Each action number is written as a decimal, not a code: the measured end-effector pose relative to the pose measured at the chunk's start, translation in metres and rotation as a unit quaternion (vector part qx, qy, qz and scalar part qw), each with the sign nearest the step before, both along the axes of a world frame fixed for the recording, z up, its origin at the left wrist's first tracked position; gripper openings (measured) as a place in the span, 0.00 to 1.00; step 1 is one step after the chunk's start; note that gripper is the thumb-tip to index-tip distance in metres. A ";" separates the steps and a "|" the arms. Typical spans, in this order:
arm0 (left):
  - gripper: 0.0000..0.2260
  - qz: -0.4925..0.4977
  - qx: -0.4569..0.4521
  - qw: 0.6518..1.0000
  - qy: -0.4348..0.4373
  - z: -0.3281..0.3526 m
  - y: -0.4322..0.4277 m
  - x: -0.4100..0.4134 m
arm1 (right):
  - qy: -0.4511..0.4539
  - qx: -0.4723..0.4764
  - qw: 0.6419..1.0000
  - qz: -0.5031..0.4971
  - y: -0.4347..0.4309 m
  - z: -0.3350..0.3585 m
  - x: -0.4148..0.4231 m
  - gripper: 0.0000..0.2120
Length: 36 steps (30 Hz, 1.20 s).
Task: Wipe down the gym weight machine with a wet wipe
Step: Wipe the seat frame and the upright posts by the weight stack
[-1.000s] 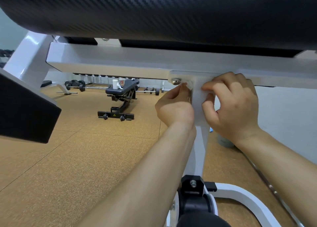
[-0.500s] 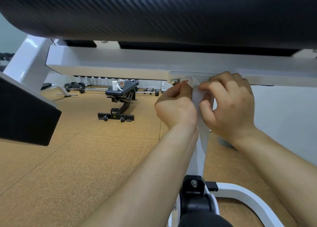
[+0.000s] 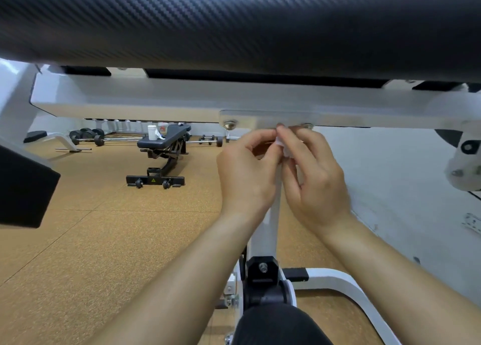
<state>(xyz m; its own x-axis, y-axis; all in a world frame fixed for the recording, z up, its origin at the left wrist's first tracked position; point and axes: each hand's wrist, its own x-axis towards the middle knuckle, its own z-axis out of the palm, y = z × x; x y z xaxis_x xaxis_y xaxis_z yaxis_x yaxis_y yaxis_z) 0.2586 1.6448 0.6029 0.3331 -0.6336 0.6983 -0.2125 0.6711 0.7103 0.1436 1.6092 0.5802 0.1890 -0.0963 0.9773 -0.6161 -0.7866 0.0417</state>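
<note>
No readable words, brands or numbers. One sign only: small yellow warning triangle (image 3: 153, 180) on black foot bar (image 3: 177, 181) of far bench (image 3: 164, 141), well left of grip on wipe (image 3: 281, 143), slightly lower. Red-marked label on tub (image 3: 162, 129) atop same bench, left of grip: too small to read.

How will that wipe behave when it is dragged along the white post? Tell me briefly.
Probably floppy: the wipe sits bunched and creased between the left hand and the right hand. Likely very light, since fingertips alone seem to hold it. It may slide easily on the post, whose white paint looks glossy.
</note>
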 end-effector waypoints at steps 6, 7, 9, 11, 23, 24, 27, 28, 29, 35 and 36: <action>0.05 0.011 0.059 0.990 -0.131 0.004 0.002 0.004 | -0.128 0.059 0.990 0.014 0.001 -0.006 -0.009 0.09; 0.05 0.052 0.054 0.984 -0.161 0.006 0.003 0.005 | -0.162 0.084 0.983 0.016 -0.001 -0.004 -0.007 0.09; 0.06 0.127 0.034 0.969 -0.209 0.009 0.005 0.010 | -0.232 0.131 0.963 0.034 -0.005 0.003 0.000 0.12; 0.07 0.149 0.031 0.964 -0.219 0.013 0.006 0.017 | -0.244 0.124 0.961 0.034 -0.010 0.010 0.005 0.09; 0.07 0.210 0.040 0.938 -0.274 0.012 0.007 0.045 | -0.126 -0.145 0.956 -0.220 -0.045 0.022 0.000 0.04; 0.07 0.210 0.044 0.938 -0.271 0.011 0.008 0.046 | -0.118 -0.153 0.956 -0.220 -0.047 0.022 -0.002 0.04; 0.06 0.209 0.050 0.939 -0.271 0.007 0.008 0.047 | -0.102 -0.149 0.956 -0.233 -0.055 0.021 -0.005 0.05; 0.06 0.208 0.049 0.938 -0.272 0.006 0.008 0.048 | -0.102 -0.137 0.957 -0.234 -0.057 0.020 -0.006 0.05; 0.06 0.208 0.047 0.938 -0.273 0.006 0.008 0.048 | -0.102 -0.123 0.960 -0.231 -0.059 0.019 -0.006 0.05; 0.06 0.209 0.035 0.936 -0.281 0.002 0.006 0.052 | -0.125 -0.150 0.959 -0.207 -0.052 0.027 -0.010 0.06; 0.05 0.211 0.032 0.936 -0.280 0.001 0.006 0.053 | -0.125 -0.160 0.958 -0.203 -0.051 0.029 -0.011 0.06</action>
